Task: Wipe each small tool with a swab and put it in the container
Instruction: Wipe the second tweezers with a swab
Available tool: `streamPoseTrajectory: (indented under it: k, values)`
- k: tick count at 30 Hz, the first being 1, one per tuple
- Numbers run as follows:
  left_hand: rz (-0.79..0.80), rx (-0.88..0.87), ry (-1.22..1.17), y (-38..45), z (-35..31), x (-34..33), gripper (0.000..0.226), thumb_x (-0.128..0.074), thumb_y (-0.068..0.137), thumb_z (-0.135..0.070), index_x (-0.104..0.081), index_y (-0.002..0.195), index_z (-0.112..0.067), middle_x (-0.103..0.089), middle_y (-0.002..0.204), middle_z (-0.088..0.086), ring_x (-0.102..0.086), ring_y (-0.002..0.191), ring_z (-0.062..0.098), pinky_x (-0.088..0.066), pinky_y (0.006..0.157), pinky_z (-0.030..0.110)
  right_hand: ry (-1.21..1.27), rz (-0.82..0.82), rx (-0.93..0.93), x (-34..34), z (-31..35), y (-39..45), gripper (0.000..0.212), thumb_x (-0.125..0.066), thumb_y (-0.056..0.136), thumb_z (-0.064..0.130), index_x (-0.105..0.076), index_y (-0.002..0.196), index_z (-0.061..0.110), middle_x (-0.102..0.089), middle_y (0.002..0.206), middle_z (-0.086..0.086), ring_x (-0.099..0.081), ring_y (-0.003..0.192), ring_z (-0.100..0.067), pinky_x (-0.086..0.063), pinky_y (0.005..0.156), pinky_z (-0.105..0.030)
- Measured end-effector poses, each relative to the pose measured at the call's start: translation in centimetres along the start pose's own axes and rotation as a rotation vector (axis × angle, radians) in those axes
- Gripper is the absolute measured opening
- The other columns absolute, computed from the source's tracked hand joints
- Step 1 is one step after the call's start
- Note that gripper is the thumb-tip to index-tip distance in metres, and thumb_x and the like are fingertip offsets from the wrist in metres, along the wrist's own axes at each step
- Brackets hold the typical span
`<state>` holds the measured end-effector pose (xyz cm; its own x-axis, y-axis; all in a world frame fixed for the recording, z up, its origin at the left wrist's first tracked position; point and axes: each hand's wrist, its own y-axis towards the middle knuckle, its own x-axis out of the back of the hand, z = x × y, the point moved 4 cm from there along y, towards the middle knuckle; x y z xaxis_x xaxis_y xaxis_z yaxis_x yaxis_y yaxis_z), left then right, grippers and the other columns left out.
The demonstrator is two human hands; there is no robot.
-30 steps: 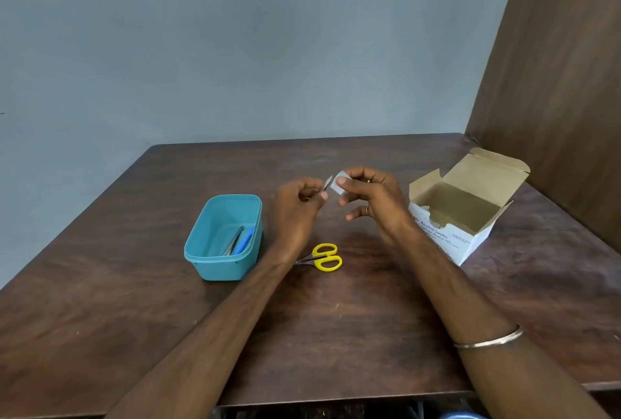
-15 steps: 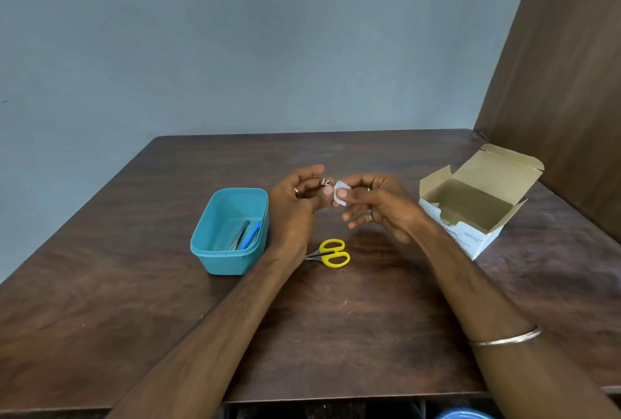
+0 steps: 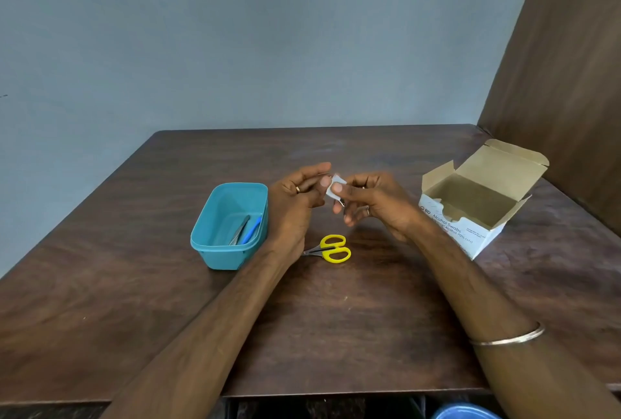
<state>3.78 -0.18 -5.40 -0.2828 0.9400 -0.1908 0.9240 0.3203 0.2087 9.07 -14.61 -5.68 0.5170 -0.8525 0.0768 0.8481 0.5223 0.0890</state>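
Observation:
My left hand (image 3: 295,207) and my right hand (image 3: 376,207) meet above the table's middle. The left fingers pinch a small metal tool (image 3: 341,201), mostly hidden; only a shiny tip shows below the swab. My right thumb and finger press a white swab (image 3: 333,187) around that tool. A teal container (image 3: 205,247) stands just left of my left hand, holding metal tweezers (image 3: 240,230) and a blue-handled tool (image 3: 254,227). Yellow-handled scissors (image 3: 332,248) lie on the table beneath my hands.
An open cardboard box of alcohol swabs (image 3: 470,227) sits to the right of my right hand, its lid flipped back. The dark wooden table (image 3: 336,334) ends at a grey wall behind and a brown panel (image 3: 564,82) on the right.
The swab in my right hand has shifted along the small tool, now covering more of it. Both hands stay together over the same spot.

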Motion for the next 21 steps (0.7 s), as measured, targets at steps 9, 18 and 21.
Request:
streamPoseTrajectory:
  k: [9, 18, 21]
  values:
    - [-0.001, 0.011, 0.043, 0.08, 0.02, 0.10, 0.018, -0.065, 0.089, -0.002, -0.071, 0.103, -0.011, -0.077, 0.083, -0.008, -0.071, 0.078, 0.003, -0.056, 0.067, 0.018, -0.047, 0.014, -0.001, -0.22, -0.17, 0.02, 0.011, -0.072, 0.090, 0.022, -0.074, 0.093, 0.012, -0.074, 0.079, -0.015, -0.065, 0.057, -0.023, -0.053, 0.057, -0.031]
    - [-0.014, 0.003, 0.017, 0.08, -0.16, 0.02, 0.021, -0.064, 0.087, 0.005, -0.070, 0.104, -0.006, -0.077, 0.079, -0.008, -0.071, 0.074, 0.004, -0.056, 0.063, 0.019, -0.115, 0.061, 0.060, -0.20, -0.30, 0.15, 0.006, -0.069, 0.091, 0.010, -0.073, 0.090, 0.015, -0.075, 0.085, -0.010, -0.064, 0.066, -0.021, -0.053, 0.057, -0.031]
    - [-0.010, -0.001, 0.023, 0.12, -0.08, 0.05, 0.019, -0.066, 0.087, 0.000, -0.071, 0.102, -0.010, -0.077, 0.081, -0.009, -0.070, 0.076, 0.003, -0.057, 0.066, 0.020, -0.103, 0.027, 0.056, -0.21, -0.41, 0.33, 0.007, -0.067, 0.093, 0.016, -0.074, 0.091, 0.014, -0.073, 0.079, -0.010, -0.063, 0.063, -0.022, -0.052, 0.056, -0.031]
